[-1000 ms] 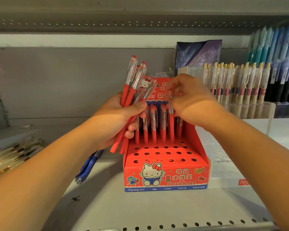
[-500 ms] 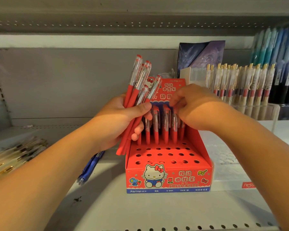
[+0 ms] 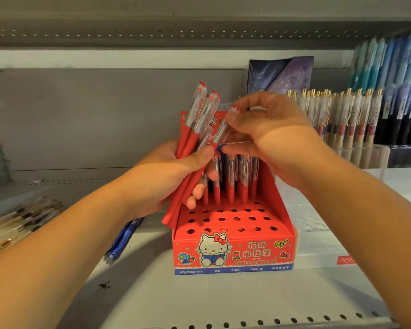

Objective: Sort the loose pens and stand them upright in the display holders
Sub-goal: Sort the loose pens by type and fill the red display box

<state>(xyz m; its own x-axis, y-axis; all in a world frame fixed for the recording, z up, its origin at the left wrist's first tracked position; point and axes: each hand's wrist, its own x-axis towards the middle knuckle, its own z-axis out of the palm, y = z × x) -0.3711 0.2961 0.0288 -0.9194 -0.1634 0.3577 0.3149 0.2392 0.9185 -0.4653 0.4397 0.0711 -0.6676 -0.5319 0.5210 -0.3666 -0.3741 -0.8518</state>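
The left hand (image 3: 173, 176) was raised beside the red cardboard display holder (image 3: 233, 252), its fingers and thumb curled round a fanned bundle of red pens (image 3: 191, 136) with matte red barrels and clear, glossy tops. The right hand (image 3: 271, 141) reached across from the right, thumb and forefinger pinching the clear top of a single red pen (image 3: 222, 130) that leaned out of the bundle. The holder's stepped top was punched with round holes, and a back row of standing pens (image 3: 230, 184) stood upright in it. Blue pens (image 3: 121, 241) lay flat on the pale metal shelf (image 3: 199, 302).
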